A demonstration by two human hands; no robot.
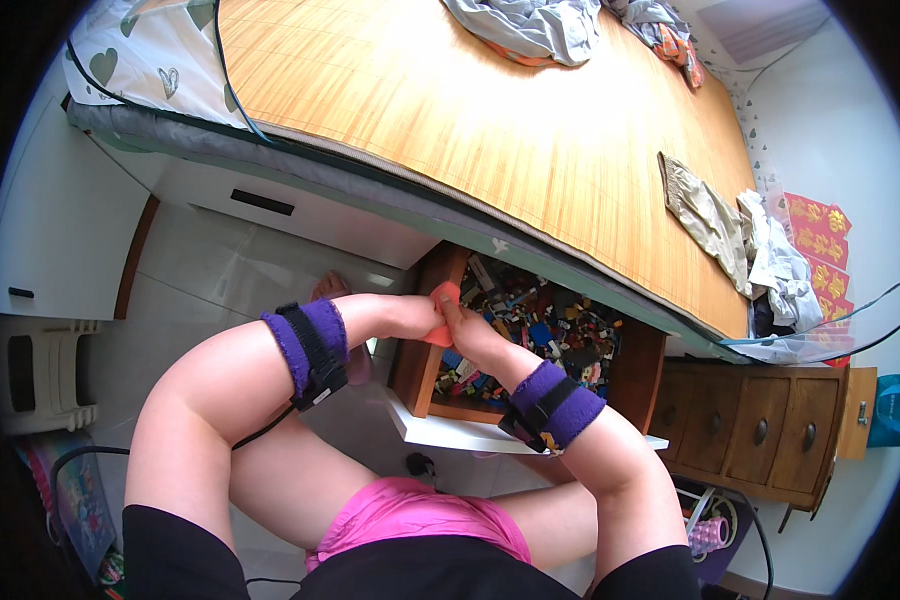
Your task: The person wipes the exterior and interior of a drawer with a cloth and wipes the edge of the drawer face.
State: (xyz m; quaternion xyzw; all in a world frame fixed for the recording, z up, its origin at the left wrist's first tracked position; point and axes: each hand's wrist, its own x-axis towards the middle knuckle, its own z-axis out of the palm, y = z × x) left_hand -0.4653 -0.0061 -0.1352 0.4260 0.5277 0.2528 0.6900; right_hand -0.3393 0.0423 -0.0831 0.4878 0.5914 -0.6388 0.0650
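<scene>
My left hand (416,316) and my right hand (462,322) meet over the left side of an open wooden drawer (429,385). Between them is a bright orange-red item (448,292), which looks soft like a cloth; its exact kind I cannot make out. Both hands are closed on it, though most of the fingers are hidden. Inside the drawer lie many small, loose building bricks (545,335) in mixed colours. Purple bands with black straps circle both of my forearms.
A bed with a woven mat (450,110) stands above the drawer, with beige trousers (705,215) on it. A wooden cabinet (740,425) is at the right. At the left are a white cabinet (70,210) and a pale plastic stool (55,375). A bare foot (330,285) rests on the tiles.
</scene>
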